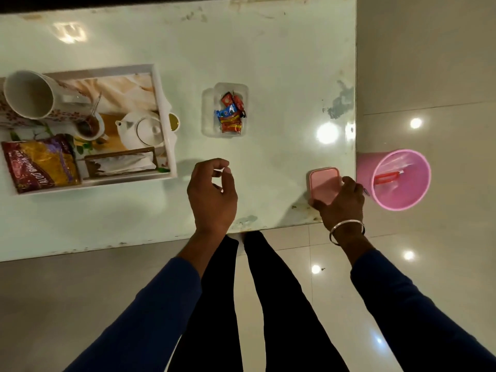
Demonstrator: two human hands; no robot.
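A clear plastic box (208, 116) with several wrapped candies (231, 114) in it stands lidless at the middle of the pale table (268, 63). Its pink lid (324, 183) lies near the table's front right corner, and my right hand (342, 202) grips it from the near side, thumb and fingers curled round its edges. My left hand (212, 194) hovers over the table in front of the box, fingers loosely curled, holding nothing.
A white tray (161, 103) at the left holds a mug (28, 93), a snack packet (40, 163) and a tissue holder (120, 163). A pink bin (400, 179) stands on the floor just past the table's right edge.
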